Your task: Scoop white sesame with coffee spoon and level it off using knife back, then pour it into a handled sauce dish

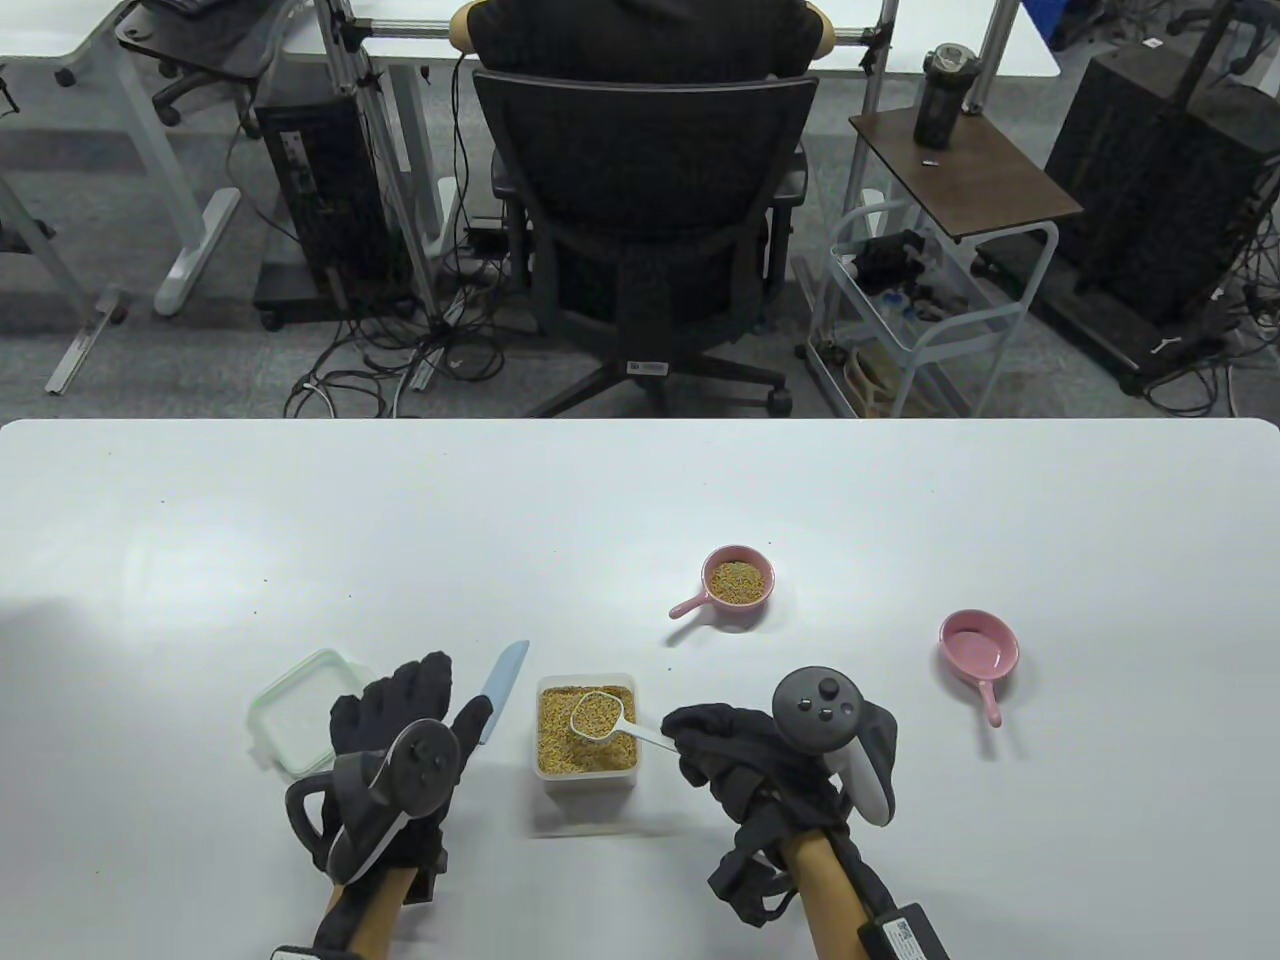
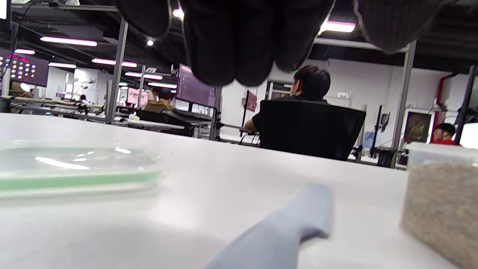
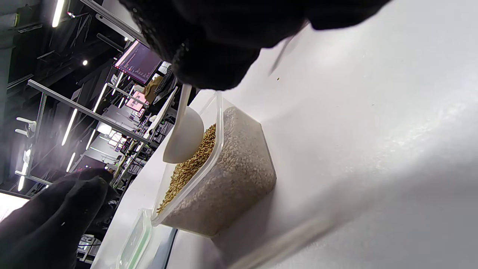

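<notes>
A clear square container (image 1: 587, 775) of sesame stands near the table's front. My right hand (image 1: 685, 740) pinches the thin handle of a white coffee spoon (image 1: 597, 715). Its bowl sits in the sesame, heaped with grains, and shows side-on in the right wrist view (image 3: 185, 138) at the container (image 3: 231, 179) rim. A knife with a pale blue blade (image 1: 505, 685) lies left of the container. My left hand (image 1: 410, 700) is spread beside it, thumb at the knife's handle end. In the left wrist view the fingers (image 2: 231, 45) hang straight above the blade (image 2: 276, 231).
A pink handled sauce dish (image 1: 738, 580) holding sesame sits beyond the container, to its right. A second pink handled dish (image 1: 980, 645), with nothing in it, is at far right. The container's green-rimmed lid (image 1: 295, 710) lies left of my left hand. A few loose grains dot the table.
</notes>
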